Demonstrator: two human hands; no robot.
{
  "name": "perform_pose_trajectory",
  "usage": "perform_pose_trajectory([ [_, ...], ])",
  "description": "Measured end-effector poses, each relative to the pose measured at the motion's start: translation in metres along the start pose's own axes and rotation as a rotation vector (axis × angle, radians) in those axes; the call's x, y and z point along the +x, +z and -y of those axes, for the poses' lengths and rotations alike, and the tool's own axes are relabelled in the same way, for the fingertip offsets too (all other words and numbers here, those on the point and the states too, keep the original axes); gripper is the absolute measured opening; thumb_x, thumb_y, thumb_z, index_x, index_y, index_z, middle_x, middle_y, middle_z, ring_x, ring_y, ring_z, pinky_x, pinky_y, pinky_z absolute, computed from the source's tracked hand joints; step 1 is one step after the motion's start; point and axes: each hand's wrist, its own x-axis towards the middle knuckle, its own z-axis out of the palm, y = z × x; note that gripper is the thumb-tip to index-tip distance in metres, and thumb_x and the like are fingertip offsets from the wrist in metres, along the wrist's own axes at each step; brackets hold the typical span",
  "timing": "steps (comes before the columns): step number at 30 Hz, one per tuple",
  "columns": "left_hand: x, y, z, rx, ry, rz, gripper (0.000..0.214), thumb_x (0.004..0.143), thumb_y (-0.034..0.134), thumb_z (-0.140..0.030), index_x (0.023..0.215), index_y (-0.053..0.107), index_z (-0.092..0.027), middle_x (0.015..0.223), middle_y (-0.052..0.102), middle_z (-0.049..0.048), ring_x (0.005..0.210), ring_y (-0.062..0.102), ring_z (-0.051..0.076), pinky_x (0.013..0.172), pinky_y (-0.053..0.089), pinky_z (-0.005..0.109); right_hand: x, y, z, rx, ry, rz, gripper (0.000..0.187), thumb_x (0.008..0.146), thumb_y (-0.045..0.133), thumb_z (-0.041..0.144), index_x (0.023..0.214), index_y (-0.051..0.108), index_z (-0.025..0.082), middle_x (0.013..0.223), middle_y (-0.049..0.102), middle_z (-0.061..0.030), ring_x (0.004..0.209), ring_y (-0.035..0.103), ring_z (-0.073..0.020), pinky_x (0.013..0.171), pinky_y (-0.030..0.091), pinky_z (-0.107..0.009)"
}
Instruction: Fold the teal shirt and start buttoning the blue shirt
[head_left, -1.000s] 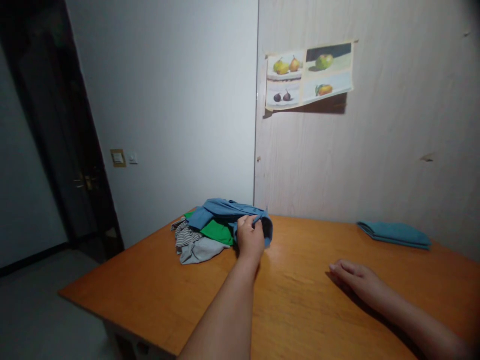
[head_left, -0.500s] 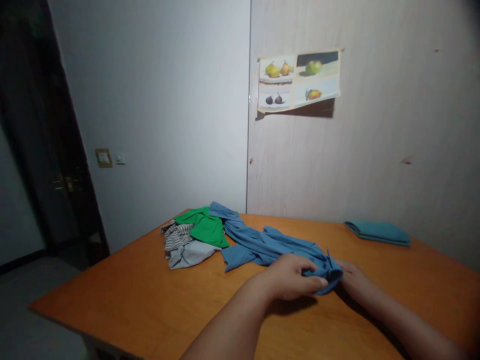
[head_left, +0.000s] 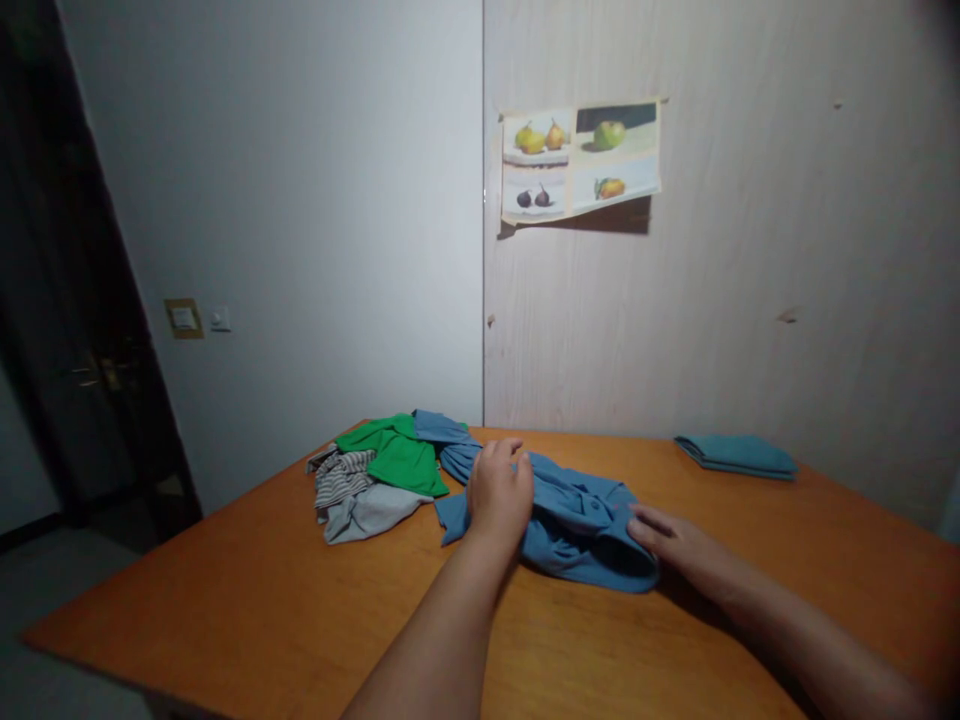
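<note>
A crumpled blue button-up shirt (head_left: 577, 505) stretches across the middle of the table, its near right end gaping. My left hand (head_left: 501, 490) is over the shirt's middle, thumb and forefinger a little apart; its other fingers are partly hidden. At the shirt's right end, my right hand (head_left: 667, 535) has its thumb and fingers on the edge of the cloth. The shirt's far left end lies against a green garment (head_left: 405, 455).
Beside the green garment lie a striped garment (head_left: 343, 480) and a grey one (head_left: 375, 512). A folded teal cloth (head_left: 735, 455) rests at the back right of the orange wooden table (head_left: 300, 620). Behind stands a wall with a fruit poster (head_left: 577, 160).
My left hand has left the bunched right end and moved left and away from me to the shirt's middle. That end now lies more spread out. My right hand stays at the edge.
</note>
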Motion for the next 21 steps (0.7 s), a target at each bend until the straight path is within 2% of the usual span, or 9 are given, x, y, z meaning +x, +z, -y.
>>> perform_pose_trajectory([
  [2, 0.000, 0.003, 0.010, 0.149, 0.008, 0.100, 0.038, 0.090, 0.047, -0.021, 0.125, 0.061, -0.020, 0.127, 0.063, 0.0108, 0.120, 0.054, 0.025, 0.106, 0.039, 0.038, 0.000, -0.001, 0.000, -0.035, -0.001, 0.091, 0.047, 0.073, 0.073, 0.056, 0.106, 0.069, 0.022, 0.102, 0.070, -0.0073, 0.091, 0.063, -0.0250, 0.083, 0.050, -0.034],
  [3, -0.001, 0.005, 0.015, 0.216, 0.002, 0.168, 0.043, 0.089, 0.047, -0.018, 0.130, 0.058, -0.020, 0.135, 0.059, 0.0111, 0.127, 0.049, 0.026, 0.109, 0.036, 0.039, 0.001, -0.001, -0.002, -0.073, 0.000, 0.115, 0.042, 0.072, 0.074, 0.051, 0.102, 0.070, 0.022, 0.098, 0.070, -0.0062, 0.088, 0.063, -0.0236, 0.079, 0.050, -0.032],
  [7, -0.004, 0.016, 0.033, 0.323, -0.020, 0.382, 0.052, 0.082, 0.050, -0.014, 0.133, 0.058, -0.023, 0.148, 0.050, 0.0099, 0.140, 0.037, 0.031, 0.113, 0.032, 0.045, 0.006, -0.006, -0.015, -0.217, 0.033, 0.084, 0.023, 0.070, 0.068, 0.042, 0.075, 0.067, 0.019, 0.067, 0.061, 0.0004, 0.061, 0.052, -0.0151, 0.057, 0.039, -0.025],
  [9, -0.005, 0.020, 0.038, 0.330, -0.009, 0.448, 0.048, 0.079, 0.054, -0.016, 0.125, 0.064, -0.024, 0.149, 0.048, 0.0089, 0.142, 0.033, 0.035, 0.113, 0.030, 0.050, 0.010, -0.011, -0.021, -0.211, 0.028, 0.008, 0.020, 0.070, 0.065, 0.040, 0.072, 0.064, 0.020, 0.061, 0.057, 0.0021, 0.056, 0.047, -0.0131, 0.053, 0.035, -0.024],
  [11, -0.007, 0.022, 0.039, 0.346, 0.009, 0.502, 0.037, 0.078, 0.056, -0.019, 0.112, 0.069, -0.024, 0.148, 0.050, 0.0086, 0.143, 0.030, 0.037, 0.113, 0.027, 0.055, 0.014, -0.019, -0.026, -0.193, 0.001, -0.096, 0.020, 0.071, 0.063, 0.039, 0.074, 0.064, 0.020, 0.063, 0.058, 0.0013, 0.057, 0.048, -0.0136, 0.053, 0.035, -0.025],
  [13, -0.008, 0.022, 0.036, 0.362, 0.034, 0.540, 0.025, 0.081, 0.054, -0.021, 0.100, 0.071, -0.023, 0.136, 0.060, 0.0106, 0.139, 0.038, 0.036, 0.113, 0.024, 0.060, 0.019, -0.029, -0.029, -0.196, -0.026, -0.228, 0.022, 0.072, 0.062, 0.041, 0.075, 0.065, 0.020, 0.067, 0.060, -0.0006, 0.061, 0.051, -0.0156, 0.056, 0.038, -0.026],
  [15, -0.009, 0.021, 0.029, 0.374, 0.066, 0.570, 0.022, 0.084, 0.050, -0.022, 0.095, 0.069, -0.022, 0.120, 0.068, 0.0126, 0.127, 0.051, 0.034, 0.111, 0.023, 0.062, 0.022, -0.039, -0.032, -0.211, -0.041, -0.374, 0.026, 0.072, 0.062, 0.045, 0.074, 0.066, 0.019, 0.069, 0.062, -0.0025, 0.065, 0.055, -0.0180, 0.059, 0.041, -0.028],
  [18, -0.012, 0.020, 0.016, 0.375, 0.119, 0.615, 0.024, 0.087, 0.045, -0.024, 0.095, 0.068, -0.019, 0.108, 0.070, 0.0155, 0.110, 0.061, 0.033, 0.105, 0.032, 0.059, 0.023, -0.050, -0.034, -0.234, -0.022, -0.557, 0.030, 0.072, 0.061, 0.050, 0.072, 0.065, 0.019, 0.069, 0.063, -0.0038, 0.066, 0.057, -0.0201, 0.060, 0.042, -0.030],
  [21, -0.016, 0.018, 0.003, 0.337, 0.166, 0.688, 0.025, 0.087, 0.045, -0.026, 0.093, 0.067, -0.018, 0.101, 0.072, 0.0170, 0.099, 0.065, 0.033, 0.091, 0.044, 0.049, 0.022, -0.054, -0.035, -0.247, 0.025, -0.654, 0.035, 0.075, 0.058, 0.054, 0.072, 0.063, 0.020, 0.067, 0.063, -0.0037, 0.064, 0.057, -0.0207, 0.057, 0.042, -0.030],
])
